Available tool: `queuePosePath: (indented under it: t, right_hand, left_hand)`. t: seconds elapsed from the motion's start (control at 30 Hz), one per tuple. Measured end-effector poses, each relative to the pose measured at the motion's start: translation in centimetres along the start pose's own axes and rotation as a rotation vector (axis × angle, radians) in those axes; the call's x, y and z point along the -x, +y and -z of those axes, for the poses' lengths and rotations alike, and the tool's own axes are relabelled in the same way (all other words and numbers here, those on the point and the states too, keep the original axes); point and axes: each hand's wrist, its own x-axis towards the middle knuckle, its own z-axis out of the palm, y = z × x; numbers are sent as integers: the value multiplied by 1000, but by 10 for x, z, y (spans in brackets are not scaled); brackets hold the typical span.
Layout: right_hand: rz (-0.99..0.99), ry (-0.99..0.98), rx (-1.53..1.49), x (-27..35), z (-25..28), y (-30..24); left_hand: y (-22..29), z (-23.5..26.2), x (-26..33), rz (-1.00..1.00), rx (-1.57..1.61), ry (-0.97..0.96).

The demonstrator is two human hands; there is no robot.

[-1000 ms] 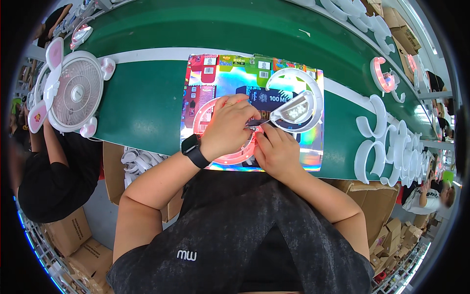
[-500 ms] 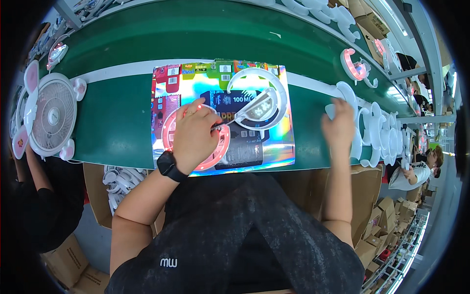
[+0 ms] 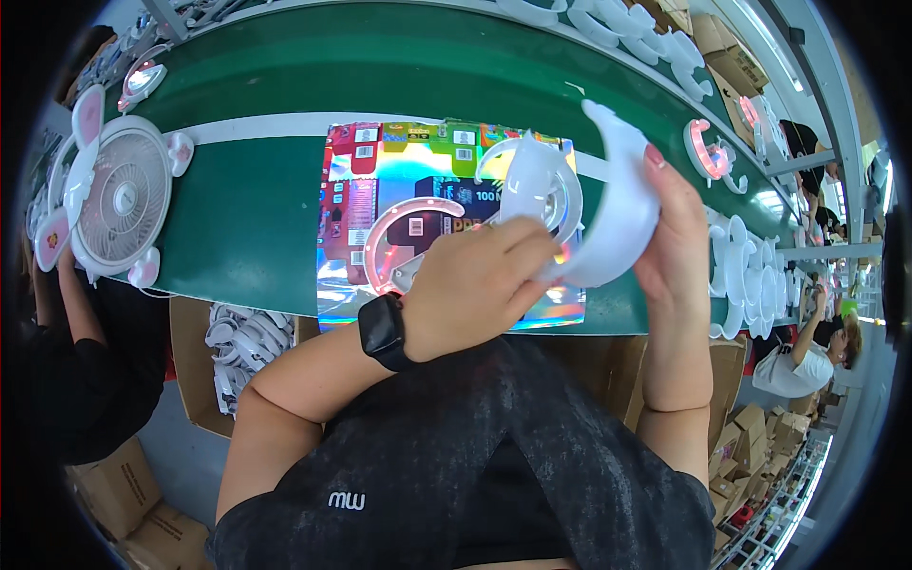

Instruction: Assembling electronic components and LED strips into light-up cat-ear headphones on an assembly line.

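Observation:
A white, curved plastic shell [image 3: 622, 204], shaped like a wide C, is raised above the bench by my right hand [image 3: 673, 233], its fingers wrapped round the outer right side. My left hand [image 3: 484, 275] reaches across toward the shell's lower end with its fingers curled; whatever lies between them is hidden. Just beyond those fingers is a white ring-shaped part with a rounded housing [image 3: 532, 185]. Left of them, a pink C-shaped ring [image 3: 382, 237] lies on a shiny printed sheet [image 3: 347, 302], partly covered by my left hand.
A white fan with ear-like pieces [image 3: 123, 197] stands at the left. More white curved shells [image 3: 746, 266] are grouped at the right. On the green bench's far right is a pink-lit part [image 3: 708, 152]. An open carton of white parts [image 3: 249, 337] sits below the bench; people work at both sides.
My right hand has brought a white curved shell from the right group to the middle. My left hand has moved right, off the pink ring, and the white housing now looks tilted up.

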Motion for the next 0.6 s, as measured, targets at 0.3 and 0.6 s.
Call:
queuePosePath:
  t: [0.3, 0.6]
  right_hand:
    - [717, -692, 774, 16, -18, 49]
    - [961, -714, 1126, 52, -35, 90]
  left_hand:
    - [-21, 44, 24, 546, 1264, 69]
    - [-89, 60, 91, 287, -514, -323]
